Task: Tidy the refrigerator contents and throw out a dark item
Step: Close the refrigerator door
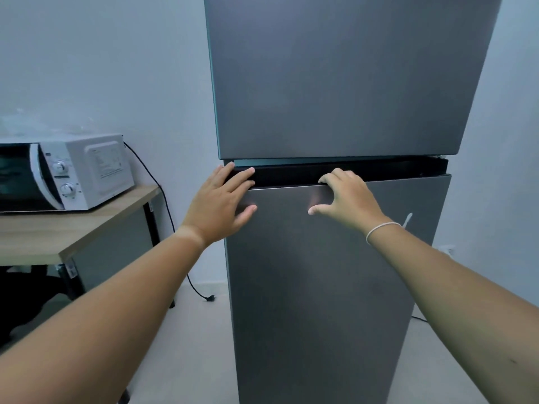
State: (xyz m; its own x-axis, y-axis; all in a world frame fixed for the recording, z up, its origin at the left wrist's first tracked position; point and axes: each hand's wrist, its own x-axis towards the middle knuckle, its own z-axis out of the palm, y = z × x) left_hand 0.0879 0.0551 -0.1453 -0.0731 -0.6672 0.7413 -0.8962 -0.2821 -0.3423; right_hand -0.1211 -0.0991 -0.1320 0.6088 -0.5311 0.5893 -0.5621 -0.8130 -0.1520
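Both refrigerator doors are shut. My right hand (347,196) hooks its curled fingers over the lower door (326,287) top edge; my left hand (220,199) lies flat beside it. I should pull evenly from that recess. No dark item is visible yet.

Bare forearms — white wristband (382,228), right.
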